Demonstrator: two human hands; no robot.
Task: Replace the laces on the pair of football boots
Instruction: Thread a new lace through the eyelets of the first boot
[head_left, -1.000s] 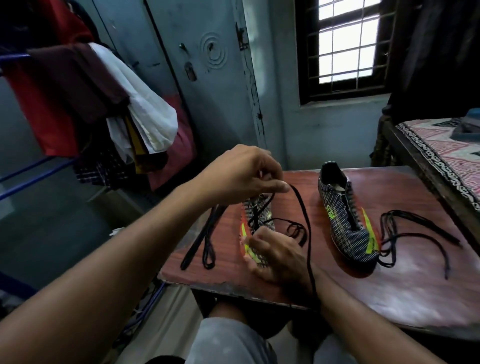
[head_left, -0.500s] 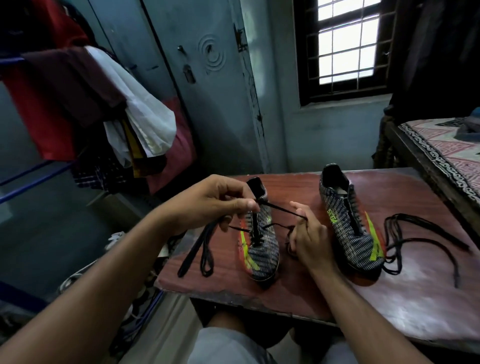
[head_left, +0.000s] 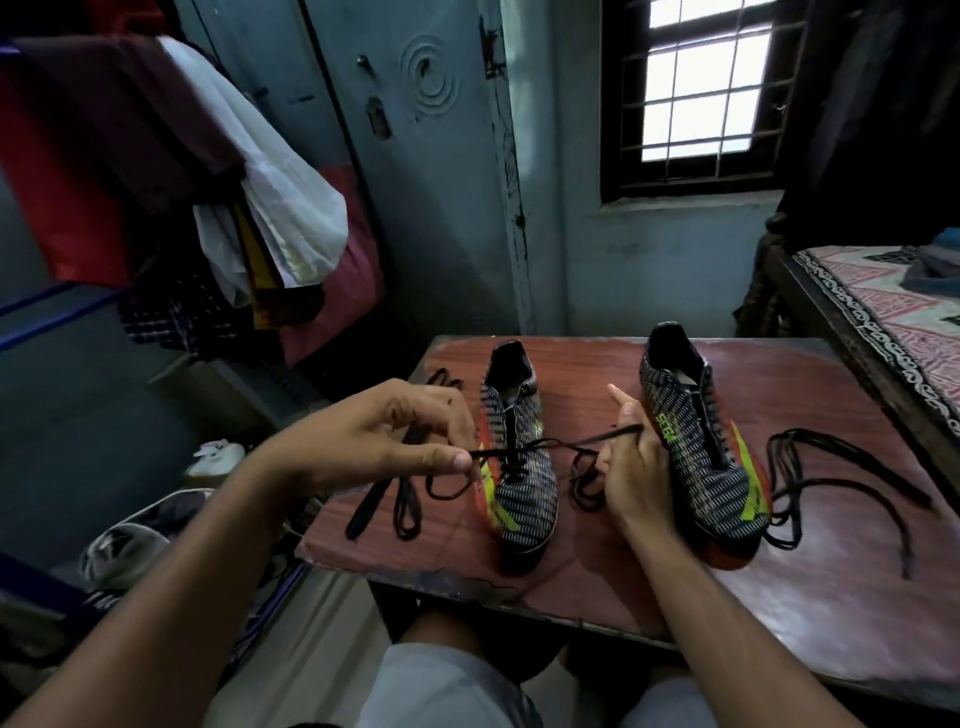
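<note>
Pulling lace (head_left: 550, 446) taut across left boot (head_left: 522, 467): left hand (head_left: 374, 441) pinches 9 o'clock end, right hand (head_left: 631, 467) grips 3 o'clock end.

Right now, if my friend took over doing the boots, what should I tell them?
Left hand pinches one end of the black lace; right hand grips the other end, pulling it across the left boot.
Right boot stands beside it on the table, no lace visible in it.
Loose laces lie at the table's left and right.
Done: lacing started near the toe.
Left: finish this boot, then the other.
</note>
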